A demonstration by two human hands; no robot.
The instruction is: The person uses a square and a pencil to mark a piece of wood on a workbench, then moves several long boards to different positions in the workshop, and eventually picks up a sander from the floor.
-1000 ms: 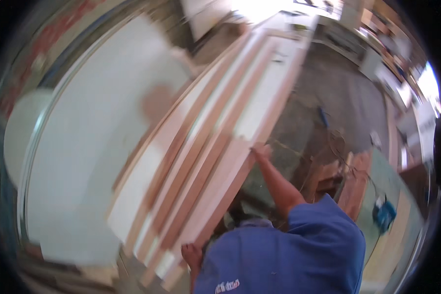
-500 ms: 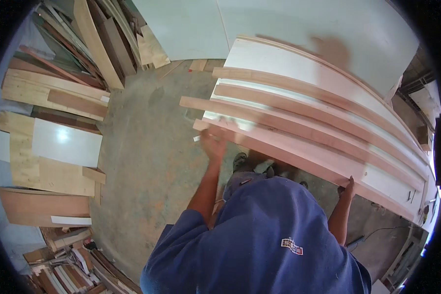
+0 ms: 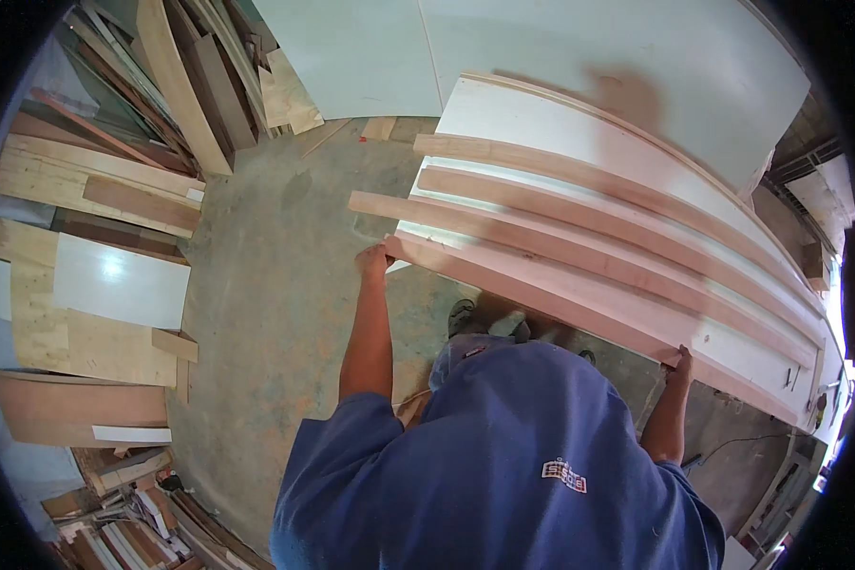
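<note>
The nearest of several long, pinkish-brown wooden planks (image 3: 532,307) lies along the near edge of a white-topped bench (image 3: 522,116). My left hand (image 3: 374,258) is closed on its left end, with the fingers partly hidden. Toward the right, my right hand (image 3: 680,361) grips the same plank at its near edge, thumb on top. Beyond it, another plank (image 3: 465,219) sticks out past the bench's left end. Two more, a middle plank (image 3: 503,193) and a far plank (image 3: 503,152), lie roughly parallel on the white surface.
Pale panels (image 3: 541,47) stand behind the bench. Along the left lie plywood offcuts (image 3: 28,313), a glossy white sheet (image 3: 119,280) and leaning boards (image 3: 182,85). Wood scraps (image 3: 114,541) are piled at lower left. A dark cable (image 3: 731,440) runs along the concrete floor (image 3: 266,304) at right.
My left hand has moved left from above the near plank to its end and closed there. My right hand keeps its hold, and the plank has barely shifted.
</note>
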